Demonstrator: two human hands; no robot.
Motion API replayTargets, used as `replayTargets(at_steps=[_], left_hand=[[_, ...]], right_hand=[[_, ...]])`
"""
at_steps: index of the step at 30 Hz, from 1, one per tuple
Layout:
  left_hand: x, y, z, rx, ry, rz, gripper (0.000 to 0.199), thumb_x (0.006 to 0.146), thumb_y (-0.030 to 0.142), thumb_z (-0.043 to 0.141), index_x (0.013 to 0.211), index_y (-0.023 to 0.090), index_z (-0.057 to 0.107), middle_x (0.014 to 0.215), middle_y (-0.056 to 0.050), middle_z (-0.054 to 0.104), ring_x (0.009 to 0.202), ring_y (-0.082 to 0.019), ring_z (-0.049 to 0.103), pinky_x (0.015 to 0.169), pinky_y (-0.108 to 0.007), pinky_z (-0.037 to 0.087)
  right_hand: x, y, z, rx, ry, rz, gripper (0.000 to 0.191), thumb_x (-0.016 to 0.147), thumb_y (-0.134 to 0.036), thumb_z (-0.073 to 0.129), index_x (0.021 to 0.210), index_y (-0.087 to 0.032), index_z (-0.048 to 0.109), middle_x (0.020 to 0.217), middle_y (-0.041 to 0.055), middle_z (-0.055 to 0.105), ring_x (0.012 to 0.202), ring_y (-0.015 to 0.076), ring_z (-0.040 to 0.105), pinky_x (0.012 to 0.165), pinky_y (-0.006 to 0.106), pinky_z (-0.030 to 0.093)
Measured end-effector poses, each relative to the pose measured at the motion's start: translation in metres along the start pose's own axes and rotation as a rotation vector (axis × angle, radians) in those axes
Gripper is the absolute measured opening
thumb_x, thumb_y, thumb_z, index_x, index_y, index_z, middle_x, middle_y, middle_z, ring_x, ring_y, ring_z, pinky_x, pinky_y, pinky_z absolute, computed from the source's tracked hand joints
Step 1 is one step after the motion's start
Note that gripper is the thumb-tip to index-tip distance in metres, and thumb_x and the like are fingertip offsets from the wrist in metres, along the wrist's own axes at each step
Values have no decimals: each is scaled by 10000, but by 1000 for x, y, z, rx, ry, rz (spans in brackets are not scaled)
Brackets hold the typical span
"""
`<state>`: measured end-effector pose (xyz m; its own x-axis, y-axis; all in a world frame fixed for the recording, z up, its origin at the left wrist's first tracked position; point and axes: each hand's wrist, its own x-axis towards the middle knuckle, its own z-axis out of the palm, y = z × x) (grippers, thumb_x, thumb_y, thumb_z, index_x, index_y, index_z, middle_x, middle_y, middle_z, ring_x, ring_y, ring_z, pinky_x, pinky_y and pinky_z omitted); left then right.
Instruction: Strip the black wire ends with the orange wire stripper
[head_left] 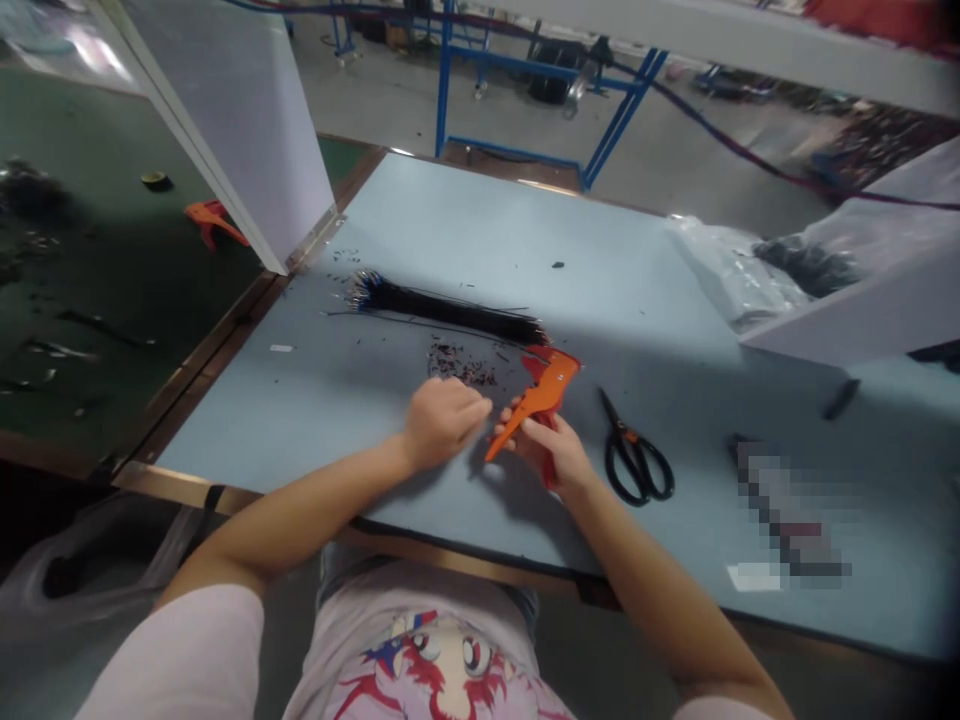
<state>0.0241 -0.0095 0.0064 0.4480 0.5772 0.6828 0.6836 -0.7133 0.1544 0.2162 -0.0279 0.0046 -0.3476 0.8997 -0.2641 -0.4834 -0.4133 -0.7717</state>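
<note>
My right hand is wrapped around the handles of an orange and red wire stripper, its head pointing away from me. Just left of it, my left hand is closed with thumb and fingers together; whatever is in them, if anything, cannot be made out. A thick bundle of thin black wires lies across the bench beyond both hands, its right end close to the stripper's head. Small dark clippings are scattered between the bundle and my left hand. Black-handled scissors lie to the right of my right hand.
A white upright panel bounds the light blue bench on the left. Another orange tool lies beyond it on a green surface. At right are a clear plastic bag, a white panel and a blurred-out object.
</note>
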Motion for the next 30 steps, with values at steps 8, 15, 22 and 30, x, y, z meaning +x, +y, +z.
replayTargets(at_steps=[8, 15, 22, 30], left_hand=[[-2, 3, -1, 127, -50, 275, 120, 888, 277, 513, 814, 206, 576, 711, 8, 637, 674, -130, 486, 593, -314, 244], [-2, 4, 2, 108, -109, 310, 103, 895, 239, 500, 902, 177, 582, 758, -14, 628, 699, -146, 489, 605, -319, 265], [2, 0, -5, 118, -280, 263, 225, 924, 221, 422, 1066, 159, 585, 842, -71, 627, 739, -166, 524, 578, -300, 303], [3, -30, -6, -22, -550, -50, 209, 867, 187, 508, 988, 221, 674, 781, -23, 673, 717, -159, 618, 540, -256, 375]], right_hand=[[-3, 7, 5, -148, 107, -6, 341, 667, -265, 770, 946, -180, 593, 875, 40, 649, 811, 205, 640, 783, 382, 527], [0, 13, 6, -100, 150, 26, 331, 661, -272, 775, 909, -189, 573, 787, 5, 612, 720, 186, 618, 684, 358, 541], [1, 9, 3, -109, 212, -26, 342, 655, -243, 778, 905, -186, 551, 802, 15, 614, 675, 172, 621, 640, 341, 541], [8, 3, 0, -65, 191, 36, 362, 623, -203, 785, 881, -173, 533, 740, 7, 595, 651, 170, 616, 587, 345, 552]])
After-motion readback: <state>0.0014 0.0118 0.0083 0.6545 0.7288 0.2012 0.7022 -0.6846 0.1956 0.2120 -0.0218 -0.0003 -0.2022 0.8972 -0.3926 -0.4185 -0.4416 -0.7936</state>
